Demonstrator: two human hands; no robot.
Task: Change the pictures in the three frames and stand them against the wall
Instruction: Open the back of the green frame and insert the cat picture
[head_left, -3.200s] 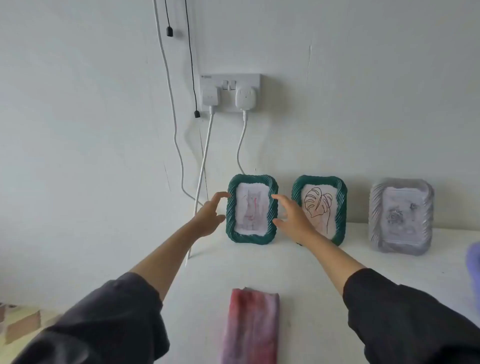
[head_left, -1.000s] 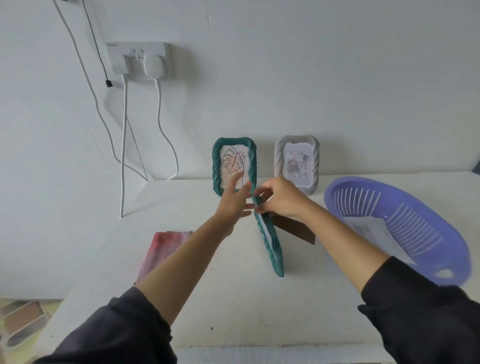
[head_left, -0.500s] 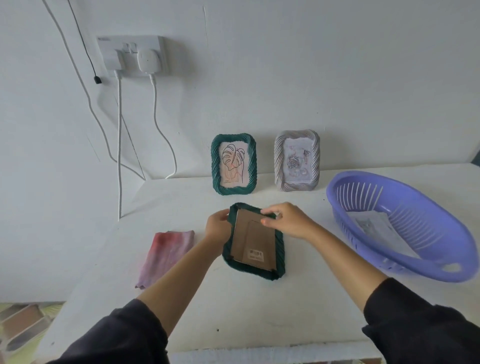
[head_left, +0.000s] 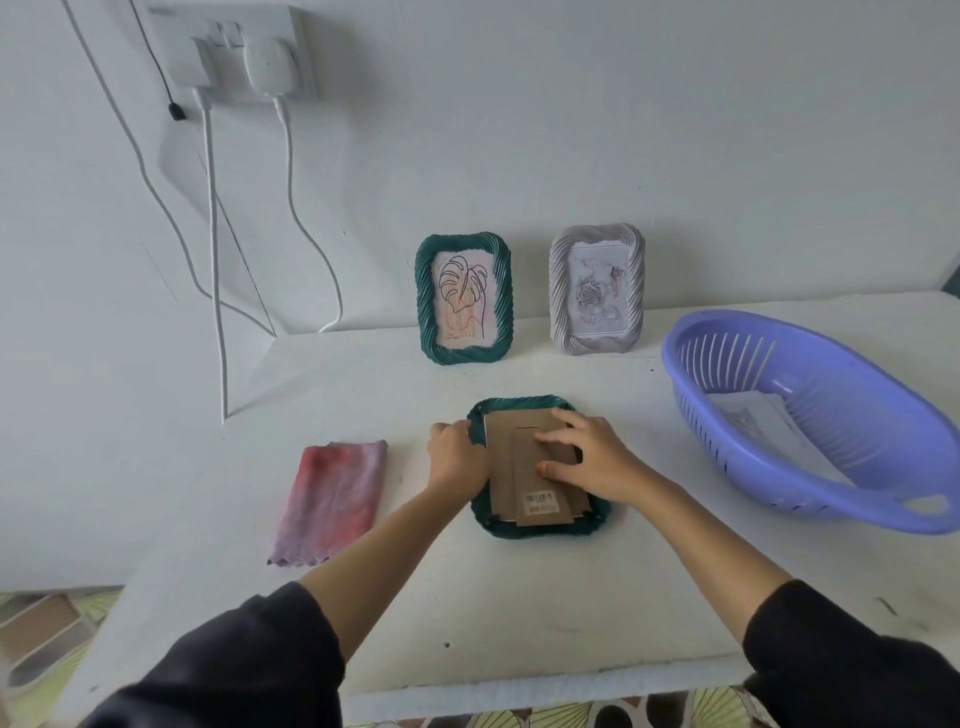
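— Since a moment ago that green frame (head_left: 537, 470) went from upright to face down on the worktop (head_left: 467, 597)?
— Yes; left hand (head_left: 457, 460) grips its left edge, right hand (head_left: 587, 457) lies flat on the cardboard back (head_left: 519, 478), nothing clasped

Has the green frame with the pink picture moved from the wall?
Yes. It now lies face down nearer the table's front edge, off the wall, ahead of the leaf frame.
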